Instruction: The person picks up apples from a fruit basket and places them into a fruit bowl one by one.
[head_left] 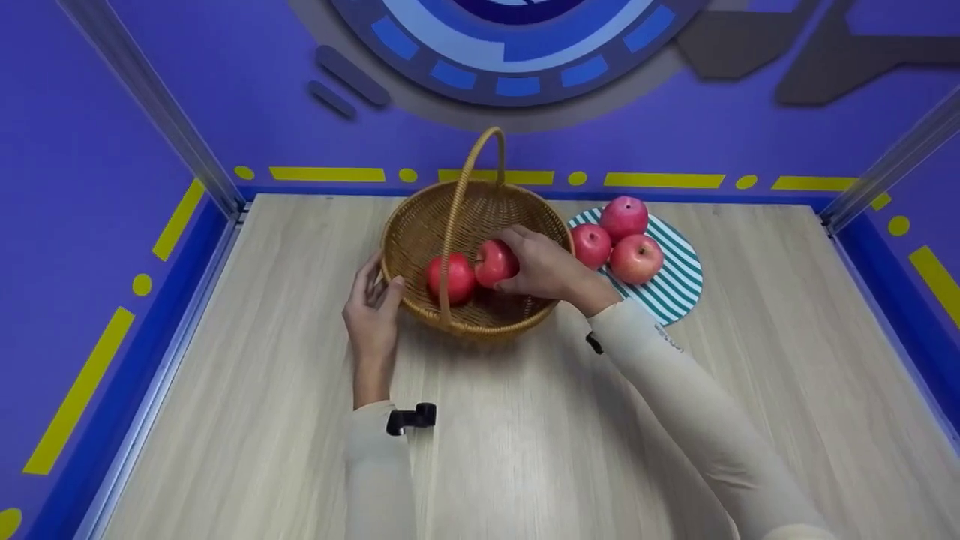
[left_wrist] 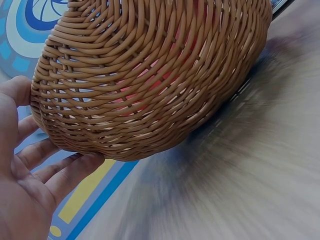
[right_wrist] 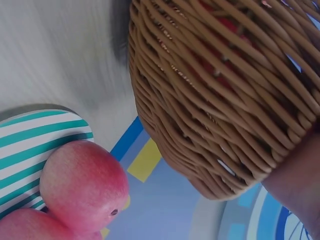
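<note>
A brown wicker basket (head_left: 510, 322) with a tall arched handle (head_left: 459, 196) stands on the table. Its left side is held by my left hand (head_left: 373, 315), the thumb at the rim and the fingers against the outer weave, as the left wrist view of the hand (left_wrist: 30, 170) also shows. Inside the basket, my right hand (head_left: 541, 264) grips a red apple (head_left: 493, 264). Another red apple (head_left: 452, 277) lies beside it, partly behind the handle. In the right wrist view the basket wall (right_wrist: 215, 100) hides the fingers and the gripped apple.
Right of the basket, three apples, one of them front right (head_left: 636, 259), sit on a round green-and-white striped mat (head_left: 679, 289). The wooden table (head_left: 480, 450) is bounded by blue patterned panels (head_left: 247, 112) at the back and sides.
</note>
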